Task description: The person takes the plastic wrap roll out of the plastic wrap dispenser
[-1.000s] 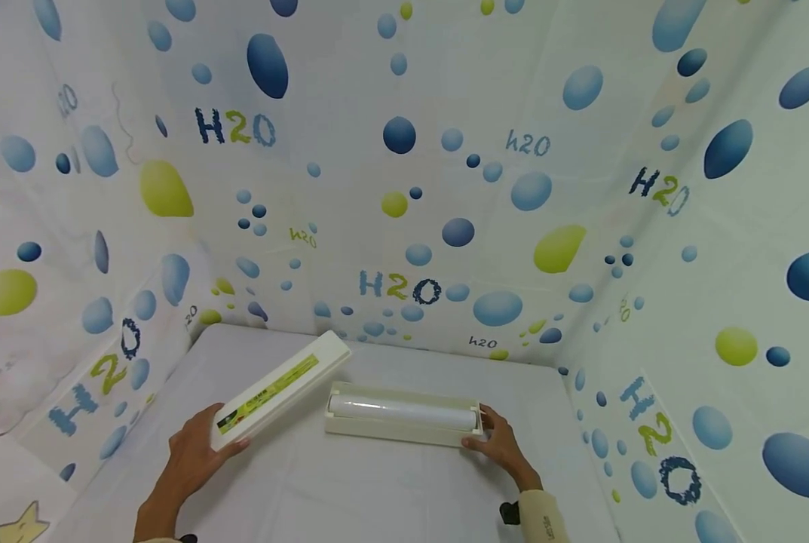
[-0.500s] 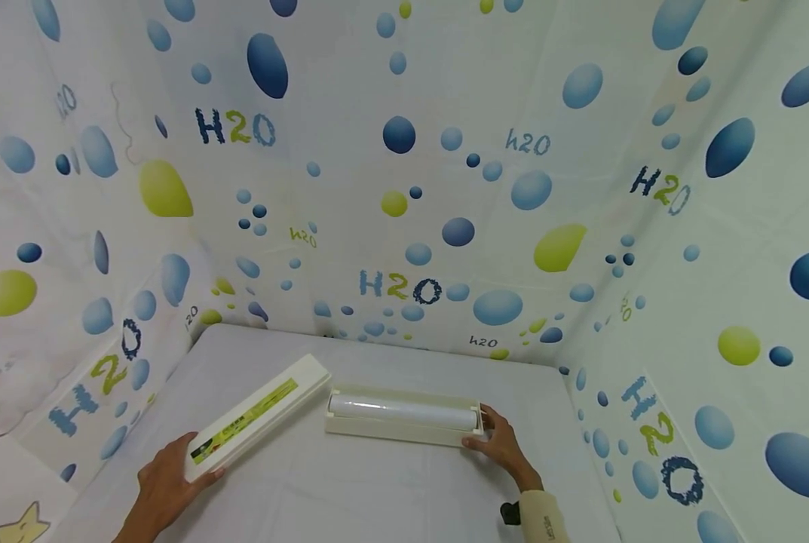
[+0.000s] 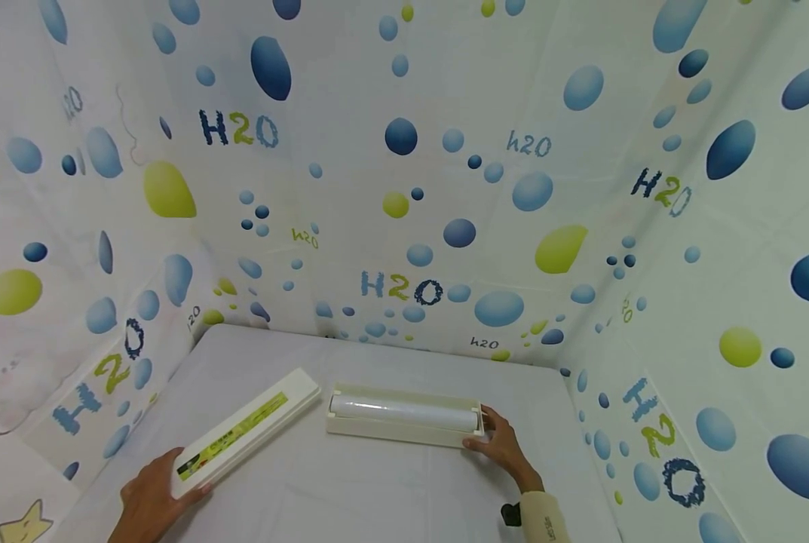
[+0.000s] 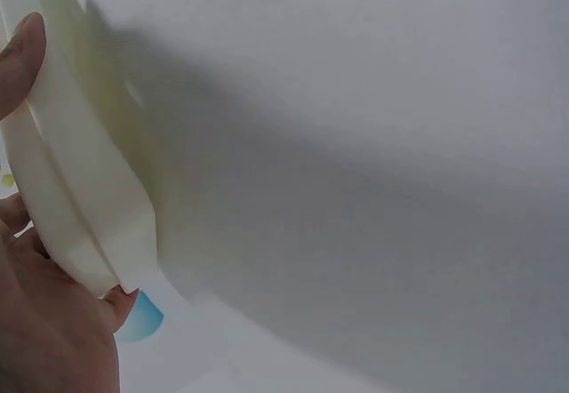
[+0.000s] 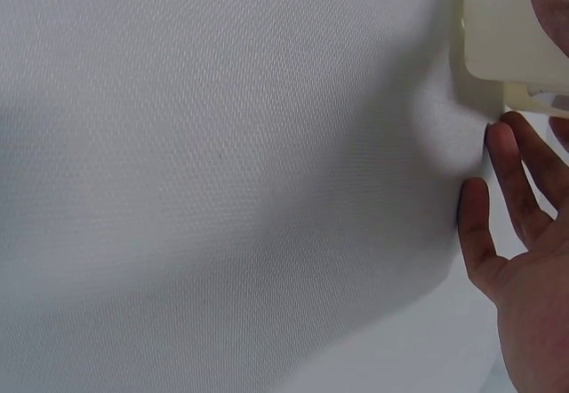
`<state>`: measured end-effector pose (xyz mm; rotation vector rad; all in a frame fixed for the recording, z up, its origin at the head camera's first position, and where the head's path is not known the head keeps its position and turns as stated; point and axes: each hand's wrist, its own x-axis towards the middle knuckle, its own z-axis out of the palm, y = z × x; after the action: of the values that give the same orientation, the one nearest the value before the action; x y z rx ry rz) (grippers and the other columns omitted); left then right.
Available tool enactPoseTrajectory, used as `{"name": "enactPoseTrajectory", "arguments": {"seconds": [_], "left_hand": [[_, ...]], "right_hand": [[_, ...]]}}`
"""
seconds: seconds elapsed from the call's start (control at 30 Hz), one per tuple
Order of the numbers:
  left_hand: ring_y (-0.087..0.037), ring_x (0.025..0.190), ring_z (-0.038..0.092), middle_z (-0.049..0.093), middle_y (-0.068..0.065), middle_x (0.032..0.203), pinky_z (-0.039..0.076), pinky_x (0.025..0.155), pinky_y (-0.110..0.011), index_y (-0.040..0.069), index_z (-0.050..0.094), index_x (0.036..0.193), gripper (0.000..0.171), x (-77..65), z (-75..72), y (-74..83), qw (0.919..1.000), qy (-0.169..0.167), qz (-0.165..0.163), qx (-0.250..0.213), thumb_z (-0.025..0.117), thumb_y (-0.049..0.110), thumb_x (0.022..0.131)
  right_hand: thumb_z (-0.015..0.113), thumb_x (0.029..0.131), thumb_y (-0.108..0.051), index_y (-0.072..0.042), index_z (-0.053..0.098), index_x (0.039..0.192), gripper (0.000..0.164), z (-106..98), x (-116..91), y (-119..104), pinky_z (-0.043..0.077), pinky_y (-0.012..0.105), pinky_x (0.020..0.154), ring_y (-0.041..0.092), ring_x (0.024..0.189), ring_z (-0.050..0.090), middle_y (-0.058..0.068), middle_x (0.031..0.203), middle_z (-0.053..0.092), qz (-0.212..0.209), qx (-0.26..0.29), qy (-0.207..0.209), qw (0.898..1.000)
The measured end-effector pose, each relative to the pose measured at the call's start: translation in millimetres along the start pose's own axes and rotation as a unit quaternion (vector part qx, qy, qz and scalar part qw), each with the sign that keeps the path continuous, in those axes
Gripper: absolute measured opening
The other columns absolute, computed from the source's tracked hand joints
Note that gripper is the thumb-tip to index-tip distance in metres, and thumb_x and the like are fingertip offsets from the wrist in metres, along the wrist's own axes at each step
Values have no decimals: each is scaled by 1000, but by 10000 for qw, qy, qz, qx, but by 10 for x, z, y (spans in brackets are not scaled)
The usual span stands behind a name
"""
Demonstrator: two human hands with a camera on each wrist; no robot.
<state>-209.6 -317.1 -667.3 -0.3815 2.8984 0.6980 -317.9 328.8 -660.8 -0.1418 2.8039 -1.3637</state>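
My left hand (image 3: 149, 494) grips the near end of a long white lid (image 3: 241, 431) with a yellow-green label, thumb on one long side and fingers on the other. The lid slants up to the right, its far end close to the dispenser's left end. A cream cling film dispenser (image 3: 404, 434) sits lidless on the table, a shiny wrapped roll (image 3: 404, 411) lying inside. At its right end, my right hand (image 3: 506, 446) holds the box between thumb and fingers. In the right wrist view, the thumb overlaps the box wall (image 5: 511, 28) while some fingers (image 5: 476, 224) stretch beside the corner.
A white cloth covers the table (image 3: 350, 490). Around its back and sides hang white curtains (image 3: 336, 211) printed with blue and green drops and H2O lettering. The table's back edge meets the rear curtain just behind the dispenser.
My left hand has carried the lid down and to the left, away from the dispenser and closer to the table. The right hand and the dispenser have stayed in place.
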Motion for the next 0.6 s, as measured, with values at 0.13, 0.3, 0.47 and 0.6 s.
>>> {"name": "enactPoseTrajectory", "arguments": {"seconds": [0.13,0.3,0.47,0.6], "left_hand": [[-47,105,60,58,-44,134,40,94,-67,-20,42,146,127,-12,26,-27,10000,-11,-29,23,86,76,76],[-49,108,57,56,-45,136,37,98,-71,-21,41,146,125,-38,51,-38,10000,19,-6,52,86,73,77],[-57,120,47,51,-45,141,34,102,-73,-20,39,148,128,-71,74,-49,10000,-67,-53,44,87,73,75],[-59,123,44,50,-45,143,34,101,-73,-18,40,147,127,-66,97,-57,10000,-26,42,63,87,74,74]], "right_hand": [[96,82,-21,2,52,156,89,4,11,0,50,70,112,40,123,69,28,141,70,-7,-11,-7,10000],[96,82,-18,2,52,157,89,-3,8,-4,50,70,111,37,121,69,27,140,70,-12,-58,-23,10000],[96,82,-17,3,52,156,89,-9,-14,-12,52,66,108,33,118,69,27,138,71,0,-58,-56,10000],[96,82,-15,5,52,155,88,-14,-28,-38,52,66,108,34,118,69,28,138,71,-1,4,-14,10000]]}}
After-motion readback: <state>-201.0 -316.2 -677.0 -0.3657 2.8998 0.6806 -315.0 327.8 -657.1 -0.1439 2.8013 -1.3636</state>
